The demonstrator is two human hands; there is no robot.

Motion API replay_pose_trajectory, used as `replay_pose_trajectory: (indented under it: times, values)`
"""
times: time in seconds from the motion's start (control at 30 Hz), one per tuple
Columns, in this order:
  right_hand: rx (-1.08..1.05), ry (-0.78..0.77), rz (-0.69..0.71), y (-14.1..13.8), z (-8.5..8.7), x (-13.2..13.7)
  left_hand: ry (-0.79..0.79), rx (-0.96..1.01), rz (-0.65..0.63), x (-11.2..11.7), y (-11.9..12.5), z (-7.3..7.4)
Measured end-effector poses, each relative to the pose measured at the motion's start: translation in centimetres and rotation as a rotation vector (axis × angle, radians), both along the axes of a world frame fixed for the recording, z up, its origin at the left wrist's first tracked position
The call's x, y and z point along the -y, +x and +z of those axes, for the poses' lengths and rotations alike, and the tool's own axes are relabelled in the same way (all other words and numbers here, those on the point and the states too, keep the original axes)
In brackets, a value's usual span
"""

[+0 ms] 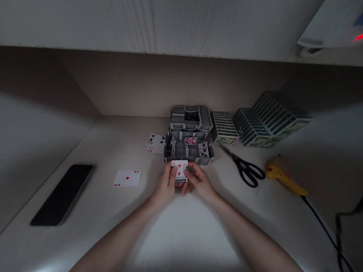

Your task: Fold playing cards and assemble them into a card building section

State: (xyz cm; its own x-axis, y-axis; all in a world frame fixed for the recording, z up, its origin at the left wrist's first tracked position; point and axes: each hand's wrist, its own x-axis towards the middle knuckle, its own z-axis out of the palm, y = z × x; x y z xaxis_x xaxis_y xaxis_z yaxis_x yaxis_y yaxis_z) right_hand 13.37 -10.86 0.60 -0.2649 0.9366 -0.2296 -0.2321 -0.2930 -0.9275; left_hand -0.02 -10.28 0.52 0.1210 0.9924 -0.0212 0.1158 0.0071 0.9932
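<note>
Both hands are meeting over the near middle of the tabletop (181,241), just in front of an open tray. The left hand (166,180) is pinching the left edge of a three of diamonds (179,164), its thumb pressing on the face; the right hand (200,180) is gripping the opposite edge, thumb likewise on top, fingers curling beneath. A dark patterned strip is showing below the card; whether it belongs to a pack or a box cannot be told. Immediately beyond, the open tray (209,160), covered in grey card-back patterning, is holding a red-pipped card (191,140) and a black-pipped card (203,150). Behind it, a similarly patterned box (177,124) is presenting a squarish opening. To the tray's left, several overlapping cards (156,141) are lying face up; nearer, an ace of diamonds (127,178) is lying alone, with a black phone (62,195) farther left. To the right, black-handled scissors (246,169) are pointing toward rows of small boxes (225,127), and a yellow corded tool (285,179) is resting beyond the scissors.
</note>
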Motion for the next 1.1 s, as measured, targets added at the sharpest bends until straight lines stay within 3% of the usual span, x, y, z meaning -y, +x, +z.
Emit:
replay_pose_trajectory:
  times: [0.13,0.33,0.5,1.1]
  values:
    - [-0.005,0.002,0.021,-0.2,0.1,0.3,-0.063,0.107,0.025,0.5,0.4,-0.2]
    - [-0.032,-0.002,-0.013,-0.6,0.3,0.5,-0.034,0.105,0.054,0.2,0.2,-0.4]
    - [-0.062,-0.017,-0.054,-1.0,0.3,0.9,-0.116,0.173,0.045,0.1,0.3,-0.6]
    - [-0.095,0.063,-0.061,-1.0,-0.5,1.1,-0.169,0.271,0.075,0.0,0.3,0.5]
